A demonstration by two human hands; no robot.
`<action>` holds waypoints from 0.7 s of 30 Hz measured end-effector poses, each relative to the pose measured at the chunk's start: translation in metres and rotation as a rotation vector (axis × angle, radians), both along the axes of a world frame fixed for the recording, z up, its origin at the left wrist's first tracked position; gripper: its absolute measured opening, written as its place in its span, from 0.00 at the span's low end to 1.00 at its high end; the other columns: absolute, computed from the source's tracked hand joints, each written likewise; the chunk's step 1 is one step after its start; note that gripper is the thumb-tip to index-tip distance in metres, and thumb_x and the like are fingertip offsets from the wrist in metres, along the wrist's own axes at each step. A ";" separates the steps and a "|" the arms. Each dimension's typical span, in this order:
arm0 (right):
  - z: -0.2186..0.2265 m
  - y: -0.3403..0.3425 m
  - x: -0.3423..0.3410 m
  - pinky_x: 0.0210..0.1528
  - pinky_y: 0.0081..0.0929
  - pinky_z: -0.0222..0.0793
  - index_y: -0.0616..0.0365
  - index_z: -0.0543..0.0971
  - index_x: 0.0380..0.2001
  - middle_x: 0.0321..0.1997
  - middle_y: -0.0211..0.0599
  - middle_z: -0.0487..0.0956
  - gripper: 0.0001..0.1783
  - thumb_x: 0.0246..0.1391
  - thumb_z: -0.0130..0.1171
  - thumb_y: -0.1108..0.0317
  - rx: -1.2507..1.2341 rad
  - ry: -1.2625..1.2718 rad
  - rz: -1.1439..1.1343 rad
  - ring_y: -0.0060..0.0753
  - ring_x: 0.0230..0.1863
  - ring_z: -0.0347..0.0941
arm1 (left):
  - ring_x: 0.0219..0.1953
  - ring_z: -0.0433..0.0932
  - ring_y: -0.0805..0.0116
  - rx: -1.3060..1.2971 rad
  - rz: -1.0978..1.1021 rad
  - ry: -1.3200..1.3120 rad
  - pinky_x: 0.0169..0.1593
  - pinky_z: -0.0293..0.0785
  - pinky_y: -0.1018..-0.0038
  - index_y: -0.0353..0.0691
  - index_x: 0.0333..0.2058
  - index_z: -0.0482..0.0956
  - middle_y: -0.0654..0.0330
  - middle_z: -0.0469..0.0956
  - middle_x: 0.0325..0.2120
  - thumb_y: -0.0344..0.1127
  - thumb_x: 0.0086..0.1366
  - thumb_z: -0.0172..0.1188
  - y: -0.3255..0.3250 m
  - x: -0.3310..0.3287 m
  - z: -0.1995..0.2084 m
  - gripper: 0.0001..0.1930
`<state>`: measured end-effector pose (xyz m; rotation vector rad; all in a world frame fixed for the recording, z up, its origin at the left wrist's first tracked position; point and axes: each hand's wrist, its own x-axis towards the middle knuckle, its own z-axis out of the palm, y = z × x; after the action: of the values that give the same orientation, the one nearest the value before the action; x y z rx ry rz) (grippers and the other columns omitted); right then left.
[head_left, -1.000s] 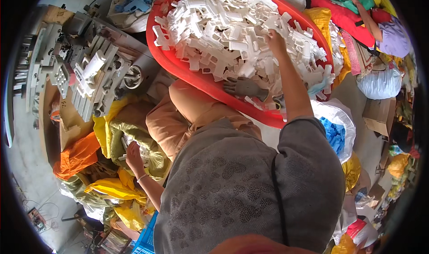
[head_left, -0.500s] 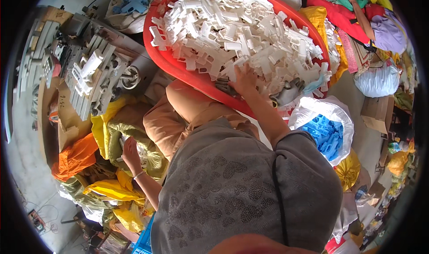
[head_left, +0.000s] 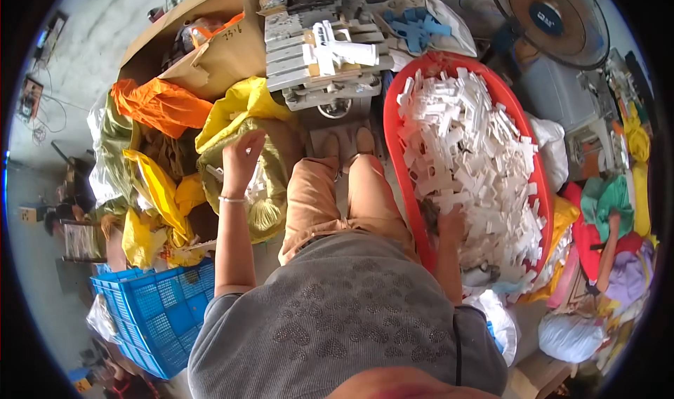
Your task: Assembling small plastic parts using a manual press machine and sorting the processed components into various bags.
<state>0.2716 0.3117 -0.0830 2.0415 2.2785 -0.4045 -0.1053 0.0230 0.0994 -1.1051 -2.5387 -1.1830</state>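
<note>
My left hand point(head_left: 243, 162), with a light bracelet at the wrist, is raised above an olive woven sack point(head_left: 267, 213) holding white pieces. Its fingers are curled together; whatever they may hold cannot be made out. My right hand point(head_left: 451, 225) reaches into a red oval tub point(head_left: 397, 153) heaped with white plastic toy-gun parts point(head_left: 470, 164). It touches parts near the tub's close left side, and its fingers are partly hidden there. A dark grey item lies beside that hand. Ahead, a white pistol-shaped plastic piece point(head_left: 342, 52) rests on the slotted metal bed of a machine point(head_left: 298, 83).
A cardboard box point(head_left: 235, 51) and orange and yellow sacks point(head_left: 160, 110) crowd the left. Behind them stands a blue plastic crate point(head_left: 158, 315). A fan point(head_left: 551, 20) and a sack of blue parts point(head_left: 418, 28) are ahead. Another person's arm point(head_left: 609, 248) shows at far right.
My view and body have turned left, bringing the machine ahead and the tub to my right. My left hand has risen above the olive sack. My right hand remains in the tub.
</note>
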 end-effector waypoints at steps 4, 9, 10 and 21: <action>-0.024 0.016 0.006 0.42 0.48 0.68 0.56 0.65 0.44 0.36 0.47 0.75 0.23 0.44 0.57 0.61 0.106 -0.077 0.162 0.54 0.43 0.72 | 0.28 0.80 0.67 0.180 -0.005 0.116 0.33 0.73 0.77 0.36 0.33 0.79 0.56 0.79 0.25 0.27 0.56 0.58 0.041 -0.009 0.037 0.06; -0.020 0.029 0.021 0.44 0.45 0.68 0.57 0.65 0.46 0.44 0.48 0.71 0.26 0.41 0.57 0.66 0.119 -0.009 0.149 0.53 0.46 0.70 | 0.27 0.78 0.66 0.276 -0.149 0.158 0.32 0.73 0.76 0.37 0.35 0.77 0.56 0.78 0.27 0.28 0.56 0.59 0.084 -0.032 0.065 0.07; -0.022 0.029 0.024 0.45 0.46 0.68 0.57 0.65 0.45 0.43 0.49 0.71 0.25 0.40 0.56 0.68 0.088 0.057 0.103 0.55 0.45 0.69 | 0.29 0.78 0.65 0.251 -0.177 0.166 0.32 0.73 0.76 0.37 0.36 0.77 0.55 0.77 0.29 0.28 0.55 0.59 0.091 -0.034 0.068 0.09; -0.010 0.084 0.035 0.47 0.40 0.66 0.63 0.65 0.52 0.57 0.49 0.64 0.29 0.44 0.57 0.68 0.281 0.545 0.182 0.47 0.47 0.68 | 0.36 0.79 0.64 0.211 -0.342 -0.005 0.41 0.74 0.74 0.36 0.43 0.74 0.53 0.79 0.32 0.32 0.49 0.67 0.131 -0.066 0.064 0.21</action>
<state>0.3062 0.3958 -0.0927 1.9995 2.9601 -0.7424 -0.1714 0.1544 0.1636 -1.5194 -2.2185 -1.4902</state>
